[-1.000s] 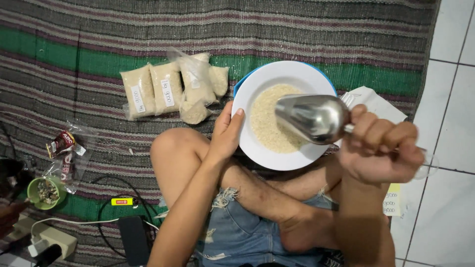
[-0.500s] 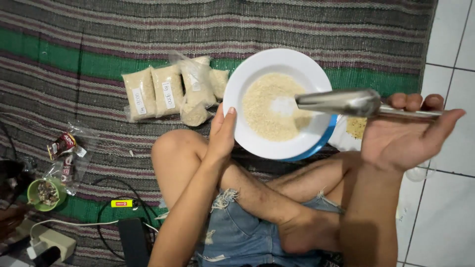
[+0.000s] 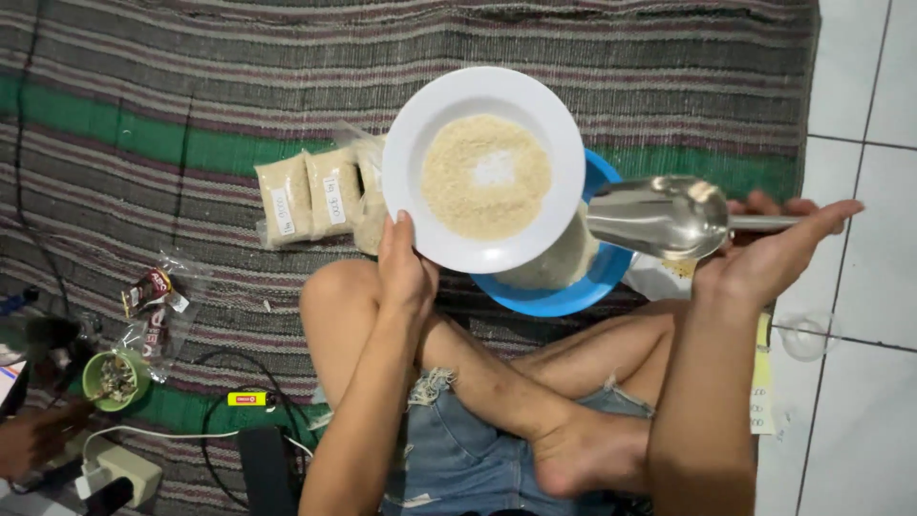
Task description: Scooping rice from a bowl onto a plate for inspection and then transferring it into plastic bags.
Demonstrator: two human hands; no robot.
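1. I judge the white plate [image 3: 484, 167] of pale grains could tip: my left hand [image 3: 405, 272] pinches only its near rim, over the blue bowl [image 3: 573, 287].
2. My right hand [image 3: 769, 258] lies mostly open under the metal scoop [image 3: 659, 217]; whether the far fingers grip the handle I cannot tell, so it might slip.

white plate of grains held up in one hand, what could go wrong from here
The left hand grips the white plate only at its near rim, so it could tip and spill the grains onto the striped mat. The metal scoop in the right hand hangs beside the blue bowl; a careless swing might knock the plate's edge.
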